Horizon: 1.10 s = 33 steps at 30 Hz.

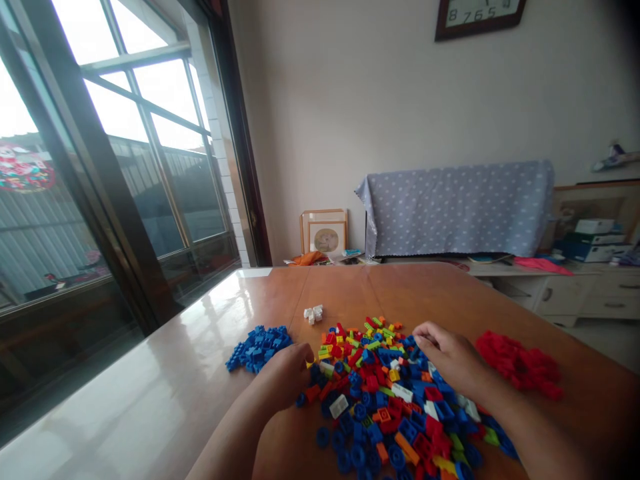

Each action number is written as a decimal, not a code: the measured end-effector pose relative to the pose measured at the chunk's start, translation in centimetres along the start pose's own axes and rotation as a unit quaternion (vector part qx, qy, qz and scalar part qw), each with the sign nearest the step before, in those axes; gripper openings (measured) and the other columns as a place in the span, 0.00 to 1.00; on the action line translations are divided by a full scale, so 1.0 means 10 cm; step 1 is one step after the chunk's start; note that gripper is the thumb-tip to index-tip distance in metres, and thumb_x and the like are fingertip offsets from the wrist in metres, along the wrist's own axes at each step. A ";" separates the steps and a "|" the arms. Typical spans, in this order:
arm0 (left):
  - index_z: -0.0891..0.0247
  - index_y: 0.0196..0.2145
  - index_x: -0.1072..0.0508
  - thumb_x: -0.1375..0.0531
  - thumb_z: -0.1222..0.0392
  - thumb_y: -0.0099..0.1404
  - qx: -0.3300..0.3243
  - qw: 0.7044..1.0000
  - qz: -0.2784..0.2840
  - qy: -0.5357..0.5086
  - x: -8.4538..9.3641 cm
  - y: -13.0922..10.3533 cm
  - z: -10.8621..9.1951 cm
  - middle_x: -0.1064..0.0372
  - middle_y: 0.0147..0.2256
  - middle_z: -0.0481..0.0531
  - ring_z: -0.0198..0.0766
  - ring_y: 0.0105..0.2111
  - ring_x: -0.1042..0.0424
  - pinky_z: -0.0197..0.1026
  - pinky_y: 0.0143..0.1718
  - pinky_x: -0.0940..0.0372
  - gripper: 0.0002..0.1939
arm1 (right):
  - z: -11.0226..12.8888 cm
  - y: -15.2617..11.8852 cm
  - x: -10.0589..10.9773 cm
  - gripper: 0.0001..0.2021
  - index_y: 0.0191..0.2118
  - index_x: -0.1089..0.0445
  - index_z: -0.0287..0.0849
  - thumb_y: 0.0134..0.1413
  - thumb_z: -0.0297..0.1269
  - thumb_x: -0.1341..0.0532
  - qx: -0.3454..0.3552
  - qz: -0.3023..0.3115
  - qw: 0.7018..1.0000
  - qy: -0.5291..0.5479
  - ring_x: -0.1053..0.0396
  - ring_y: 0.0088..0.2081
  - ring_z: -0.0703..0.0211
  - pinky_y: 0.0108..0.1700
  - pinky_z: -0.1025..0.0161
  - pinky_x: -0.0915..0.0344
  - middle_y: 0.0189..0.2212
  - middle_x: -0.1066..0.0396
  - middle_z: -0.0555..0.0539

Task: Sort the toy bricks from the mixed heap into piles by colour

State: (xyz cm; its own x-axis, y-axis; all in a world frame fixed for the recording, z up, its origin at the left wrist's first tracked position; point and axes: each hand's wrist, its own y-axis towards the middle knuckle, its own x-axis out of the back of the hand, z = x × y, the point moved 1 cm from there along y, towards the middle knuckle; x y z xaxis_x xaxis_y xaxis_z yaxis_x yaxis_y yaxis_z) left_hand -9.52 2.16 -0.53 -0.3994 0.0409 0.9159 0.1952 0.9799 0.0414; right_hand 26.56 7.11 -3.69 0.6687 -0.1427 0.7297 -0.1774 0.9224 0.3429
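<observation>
A large mixed pile of toy bricks [380,393] in blue, red, orange, green, yellow and white spreads over the table between my hands. My left hand [287,373] is at the pile's left edge, fingers curled; what they hold, if anything, is hidden. At the pile's upper right side, my right hand [440,348] has its fingers bent together near blue bricks, and nothing can be made out between them. Blue bricks [259,348] form a heap just left of my left hand. Red bricks [520,363] lie heaped to the right of my right hand. Behind the mixed pile sits a small white cluster [313,314].
The brown wooden table [380,287] reflects window light on its left. Beyond it stand a cloth-covered object [455,210], framed pictures [326,237] and a low white cabinet [567,293]. A glass sliding door [150,133] is at the left.
</observation>
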 end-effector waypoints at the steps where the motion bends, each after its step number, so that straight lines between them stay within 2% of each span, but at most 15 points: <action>1: 0.60 0.36 0.28 0.46 0.70 0.54 0.004 1.000 0.008 -0.002 -0.02 0.01 0.00 0.28 0.34 0.49 0.36 0.32 0.32 0.35 0.29 0.46 0.12 | 0.02 0.00 -0.01 0.14 0.40 0.30 0.47 0.64 0.48 0.49 0.003 0.001 1.000 0.002 0.27 0.34 0.55 0.36 0.62 0.36 0.32 0.24 0.50; 4: 0.61 0.36 0.29 0.46 0.70 0.54 0.011 1.000 0.020 -0.012 -0.07 0.04 -0.03 0.29 0.34 0.49 0.36 0.32 0.33 0.35 0.29 0.46 0.13 | 0.06 -0.01 -0.04 0.14 0.40 0.30 0.47 0.64 0.47 0.49 0.012 0.007 1.000 0.006 0.28 0.34 0.55 0.35 0.63 0.36 0.32 0.24 0.51; 9: 0.61 0.38 0.29 0.45 0.68 0.53 -0.004 1.000 0.015 -0.019 -0.12 0.06 -0.06 0.29 0.39 0.52 0.38 0.35 0.31 0.36 0.32 0.42 0.14 | 0.13 -0.03 -0.04 0.14 0.39 0.30 0.47 0.64 0.47 0.49 0.017 0.010 1.000 0.004 0.29 0.32 0.56 0.35 0.63 0.37 0.29 0.25 0.51; 16: 0.59 0.40 0.26 0.42 0.64 0.54 -0.024 0.998 0.040 -0.033 -0.07 0.01 -0.13 0.30 0.42 0.53 0.40 0.37 0.31 0.38 0.36 0.39 0.14 | 0.17 -0.04 -0.02 0.15 0.41 0.29 0.47 0.63 0.48 0.48 0.012 0.017 0.999 0.026 0.28 0.35 0.54 0.38 0.62 0.35 0.33 0.23 0.49; 22: 0.60 0.41 0.25 0.38 0.59 0.54 -0.012 0.997 0.044 -0.064 -0.04 0.00 -0.18 0.28 0.41 0.51 0.40 0.36 0.31 0.36 0.33 0.39 0.15 | 0.17 -0.04 -0.03 0.15 0.41 0.28 0.47 0.62 0.49 0.47 0.009 0.018 0.999 0.028 0.27 0.35 0.53 0.38 0.61 0.34 0.32 0.23 0.49; 28: 0.61 0.38 0.26 0.39 0.62 0.55 -0.013 0.997 0.028 -0.069 -0.11 0.07 -0.10 0.28 0.39 0.50 0.38 0.35 0.31 0.35 0.32 0.40 0.11 | 0.24 -0.07 -0.02 0.14 0.42 0.28 0.47 0.62 0.47 0.46 0.009 0.014 0.999 0.033 0.26 0.38 0.53 0.38 0.62 0.35 0.35 0.22 0.49; 33: 0.61 0.41 0.25 0.44 0.65 0.58 -0.042 0.998 0.014 -0.044 -0.08 0.07 -0.11 0.29 0.40 0.52 0.39 0.37 0.30 0.37 0.37 0.38 0.13 | 0.23 -0.07 -0.02 0.14 0.42 0.28 0.47 0.62 0.48 0.46 0.007 0.015 0.999 0.041 0.25 0.37 0.53 0.38 0.62 0.34 0.34 0.22 0.49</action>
State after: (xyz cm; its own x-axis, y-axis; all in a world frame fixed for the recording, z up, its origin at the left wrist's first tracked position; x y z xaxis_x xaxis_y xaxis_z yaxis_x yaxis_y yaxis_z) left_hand -8.06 2.55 -0.79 -0.4687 0.0887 0.8789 0.2804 0.9584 0.0529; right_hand 24.89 5.69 -2.71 0.7198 -0.0850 0.6890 -0.2072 0.9209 0.3301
